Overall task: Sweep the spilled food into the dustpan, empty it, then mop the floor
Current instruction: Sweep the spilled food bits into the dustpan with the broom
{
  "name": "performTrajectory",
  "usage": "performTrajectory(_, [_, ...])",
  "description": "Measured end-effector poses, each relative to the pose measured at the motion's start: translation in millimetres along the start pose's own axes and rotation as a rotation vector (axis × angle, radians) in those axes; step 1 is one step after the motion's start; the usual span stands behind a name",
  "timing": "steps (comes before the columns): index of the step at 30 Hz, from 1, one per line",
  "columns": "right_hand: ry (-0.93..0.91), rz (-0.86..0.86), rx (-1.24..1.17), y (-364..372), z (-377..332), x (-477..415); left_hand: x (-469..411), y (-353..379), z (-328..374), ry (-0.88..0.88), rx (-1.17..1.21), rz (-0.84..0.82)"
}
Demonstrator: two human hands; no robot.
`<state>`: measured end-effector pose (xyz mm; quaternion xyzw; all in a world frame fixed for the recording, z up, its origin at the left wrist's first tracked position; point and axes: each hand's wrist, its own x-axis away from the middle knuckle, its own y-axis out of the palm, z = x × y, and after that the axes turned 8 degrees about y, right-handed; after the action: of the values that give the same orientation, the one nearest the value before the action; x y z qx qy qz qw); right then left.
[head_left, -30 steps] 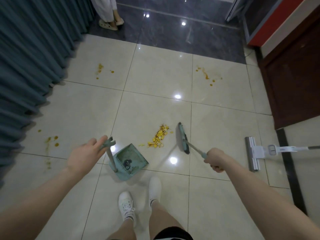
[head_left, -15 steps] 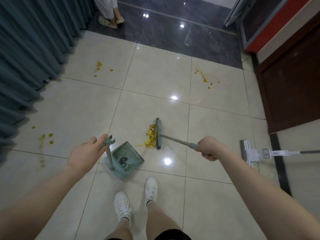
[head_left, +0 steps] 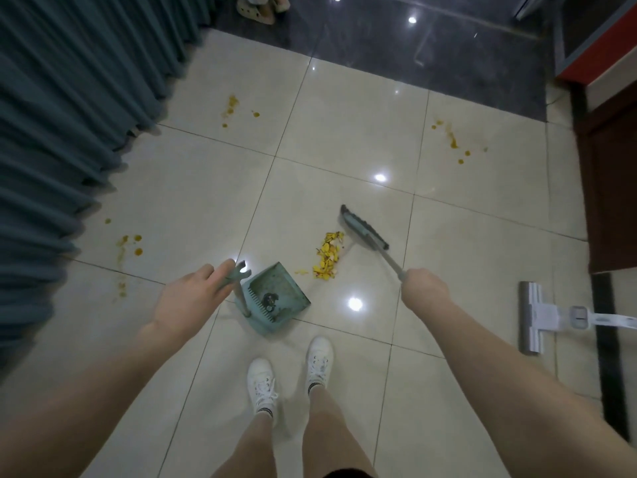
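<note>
A small heap of yellow food scraps (head_left: 328, 257) lies on the cream tiles just beyond the open mouth of a teal dustpan (head_left: 275, 298). My left hand (head_left: 193, 298) steadies the top of the dustpan's upright handle (head_left: 239, 288). My right hand (head_left: 425, 291) is shut on the broom handle; the teal broom head (head_left: 362, 232) sits on the floor just right of the heap. Orange sauce stains mark the floor at far left (head_left: 129, 244), back left (head_left: 232, 105) and back right (head_left: 451, 141).
A white flat mop (head_left: 532, 317) lies on the floor at right. Blue-grey curtains (head_left: 69, 115) hang along the left. A dark wooden cabinet (head_left: 610, 188) stands at right. Another person's sandalled feet (head_left: 258, 6) stand on the dark tiles at the back. My white shoes (head_left: 293, 370) are below the dustpan.
The broom head has swung back to the right and away from the heap after pushing it towards the dustpan. My left hand and the dustpan stay in place.
</note>
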<state>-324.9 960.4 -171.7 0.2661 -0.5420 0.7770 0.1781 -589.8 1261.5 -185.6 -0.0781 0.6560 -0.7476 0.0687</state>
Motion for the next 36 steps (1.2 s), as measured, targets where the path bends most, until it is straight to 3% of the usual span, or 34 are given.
performTrajectory(9, [-0.17,0.017,0.329,13.2,62.4,44.9,-8.6,0.6,-4.2,-0.001,0.0,0.019])
performTrajectory(14, [-0.148,0.11,0.28,-16.1,88.9,39.2,-5.9,0.4,-4.7,-0.014,0.005,0.019])
performTrajectory(22, [-0.231,0.161,0.273,-6.6,44.7,36.1,9.3,1.0,-4.1,-0.008,-0.002,0.048])
performTrajectory(26, [-0.17,0.001,0.223,-5.1,26.4,31.1,11.6,1.1,-3.6,0.005,-0.006,0.06])
performTrajectory(32, [0.054,-0.491,-0.296,7.7,16.9,40.6,10.6,1.7,1.3,-0.025,0.004,0.037])
performTrajectory(34, [-0.008,-0.478,-0.25,11.6,19.9,41.1,9.1,1.1,2.2,-0.033,0.019,0.026])
performTrajectory(36, [-0.09,-0.357,-0.085,12.0,29.6,38.7,7.8,-0.1,2.0,-0.031,0.028,0.022])
